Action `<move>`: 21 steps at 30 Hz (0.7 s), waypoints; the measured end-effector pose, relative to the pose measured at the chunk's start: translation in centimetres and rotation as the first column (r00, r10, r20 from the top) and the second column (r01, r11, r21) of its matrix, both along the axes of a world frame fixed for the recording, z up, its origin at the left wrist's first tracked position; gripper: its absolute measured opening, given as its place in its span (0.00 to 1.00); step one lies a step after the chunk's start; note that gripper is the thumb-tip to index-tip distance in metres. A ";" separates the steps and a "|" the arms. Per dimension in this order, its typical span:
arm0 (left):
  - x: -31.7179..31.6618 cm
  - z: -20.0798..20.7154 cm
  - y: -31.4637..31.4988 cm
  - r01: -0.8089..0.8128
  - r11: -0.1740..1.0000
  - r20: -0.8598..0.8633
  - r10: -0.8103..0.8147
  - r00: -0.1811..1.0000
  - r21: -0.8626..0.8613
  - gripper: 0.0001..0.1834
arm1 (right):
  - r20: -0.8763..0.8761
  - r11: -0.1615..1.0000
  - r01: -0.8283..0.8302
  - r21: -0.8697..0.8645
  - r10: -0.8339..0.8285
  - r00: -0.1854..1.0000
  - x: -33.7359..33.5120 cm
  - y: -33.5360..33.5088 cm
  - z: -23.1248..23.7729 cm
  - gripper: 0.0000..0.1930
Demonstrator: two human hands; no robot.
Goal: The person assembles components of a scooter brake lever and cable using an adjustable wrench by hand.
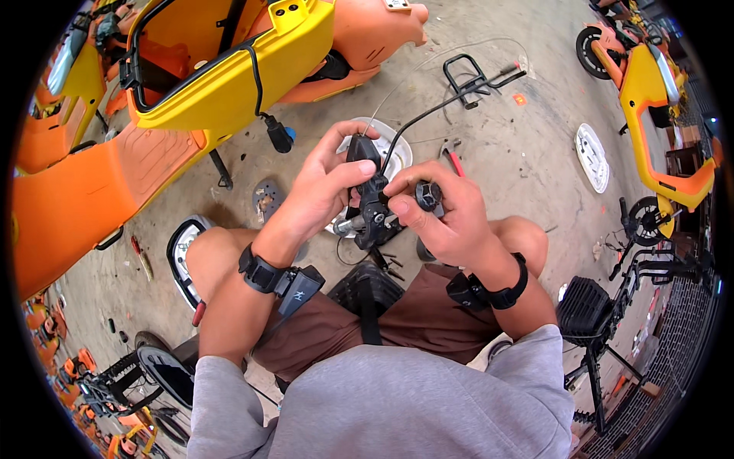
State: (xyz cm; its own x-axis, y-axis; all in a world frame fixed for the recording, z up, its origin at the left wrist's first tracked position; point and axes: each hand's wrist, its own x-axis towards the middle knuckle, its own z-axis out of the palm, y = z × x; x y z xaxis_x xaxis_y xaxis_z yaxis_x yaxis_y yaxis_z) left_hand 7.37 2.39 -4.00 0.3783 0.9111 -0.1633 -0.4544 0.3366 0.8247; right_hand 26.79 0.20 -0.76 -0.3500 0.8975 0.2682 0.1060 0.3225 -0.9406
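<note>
The black lever-like assembly [373, 208] is held up in front of the person, above the lap and between the bent knees; its long axis runs roughly away from the body, the tapered upper end pointing forward and a little left, the lower end toward the lap; a short silver tube [349, 225] juts out leftward near that lower end. The left hand [327, 183] grasps the upper half from the left side, its thumb laid across the tapered part, so the lower half hangs out below the grip; the right hand [453, 210] is curled on the other side, thumb and forefinger tips closed at the assembly's right edge, with a round black knob [428, 196] showing among its fingers; whether those tips actually pinch the assembly cannot be told. A black cable [428, 112] leads from beside the assembly forward and to the right, over a black tubular frame [465, 81] on the floor; behind the hands lie a round white dish [399, 156] and red-handled pliers [454, 161], both partly covered by them; a yellow and orange scooter body [222, 103] fills the space ahead to the left; a white oval panel [592, 158] lies well apart to the right.
</note>
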 end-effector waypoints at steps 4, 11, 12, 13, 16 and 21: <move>-0.2 0.5 -0.2 0.045 0.997 -0.185 -0.034 0.982 0.057 0.25 | 0.037 0.995 0.039 -0.096 -0.036 0.999 -0.1 0.2 0.2 0.09; -0.3 1.4 -0.4 0.167 0.984 -0.171 -0.174 0.970 -0.057 0.28 | -0.053 0.929 0.065 -0.365 -0.090 0.995 -0.2 1.0 -0.9 0.13; -0.4 1.4 -0.4 0.171 0.982 -0.142 -0.182 0.973 -0.084 0.29 | -0.114 0.921 0.068 -0.385 -0.121 0.986 -0.4 1.1 -0.8 0.14; -0.4 1.3 -0.6 0.176 0.978 -0.114 -0.189 0.975 -0.110 0.29 | -0.174 0.912 0.070 -0.405 -0.152 0.973 -0.6 1.2 -0.8 0.15; -0.6 0.9 -0.5 0.225 0.966 0.058 -0.219 0.974 -0.125 0.37 | -0.146 0.872 0.117 -0.475 -0.209 0.967 -0.3 1.7 0.2 0.18; -0.4 -0.2 -0.6 0.251 0.966 0.144 -0.240 0.960 -0.067 0.55 | -0.093 0.790 0.152 -0.594 -0.255 0.963 0.5 2.6 -0.1 0.21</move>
State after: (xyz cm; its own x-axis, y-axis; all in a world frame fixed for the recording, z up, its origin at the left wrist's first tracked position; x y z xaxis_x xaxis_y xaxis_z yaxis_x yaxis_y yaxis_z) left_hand 7.01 1.84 -4.22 0.6123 0.7727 -0.1676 -0.4534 0.5168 0.7262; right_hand 27.32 2.79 -0.88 -0.1404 0.9477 -0.2865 -0.0603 -0.2970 -0.9530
